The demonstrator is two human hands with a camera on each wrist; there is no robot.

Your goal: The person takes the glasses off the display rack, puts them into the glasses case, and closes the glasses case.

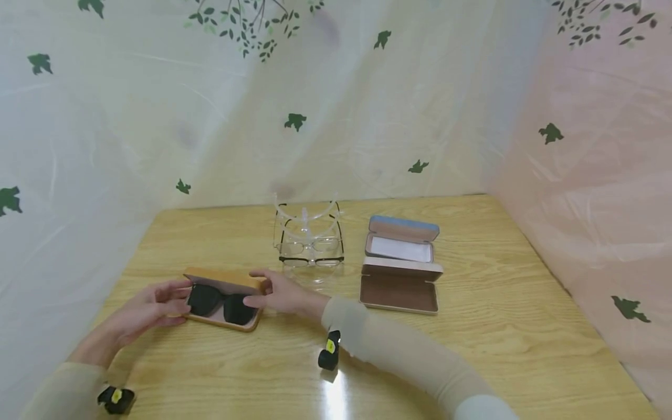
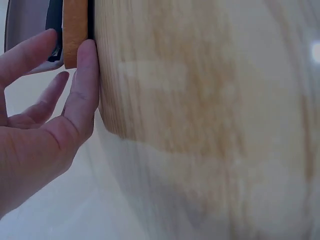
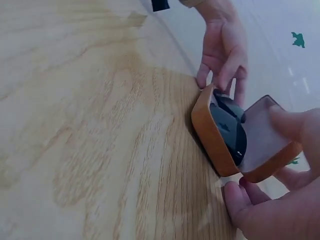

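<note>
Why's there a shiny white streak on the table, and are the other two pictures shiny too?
In the head view, a bright streak near the bottom edge, probably light reflecting off the glossy table; in the left wrist view, a white glare spot at the right edge, the picture rather dim; in the right wrist view, a tiny glint on the dark sunglasses.

no legible text, yellow labels (image 1: 330, 346) on black wrist cameras (image 1: 328, 360), too small to read
</note>
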